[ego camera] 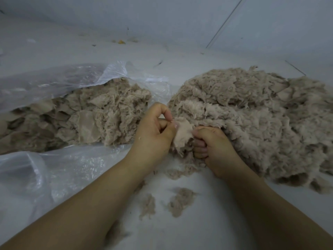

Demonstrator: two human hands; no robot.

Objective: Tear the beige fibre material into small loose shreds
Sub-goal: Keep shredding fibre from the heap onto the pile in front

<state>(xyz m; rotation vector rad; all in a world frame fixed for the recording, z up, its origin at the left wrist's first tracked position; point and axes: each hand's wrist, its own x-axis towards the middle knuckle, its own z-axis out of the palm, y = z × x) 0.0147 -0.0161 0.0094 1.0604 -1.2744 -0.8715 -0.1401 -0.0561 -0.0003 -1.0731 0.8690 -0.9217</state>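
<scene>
Loose tufts (180, 199) dot the pale grey floor (207, 222); both hands, left hand (153, 134) and right hand (210, 147), pinch one beige scrap (182, 131) between plastic bag (54, 83) and shredded heap (261, 114).

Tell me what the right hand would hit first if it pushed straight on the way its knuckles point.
Probably the big loose heap of shredded beige fibre: the right hand, gripping a flat beige fibre piece, already touches its near edge. Depth is unclear.

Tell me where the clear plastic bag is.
Head view, left side: the clear plastic bag lies open on the floor, holding beige fibre, left of the left hand.
</scene>
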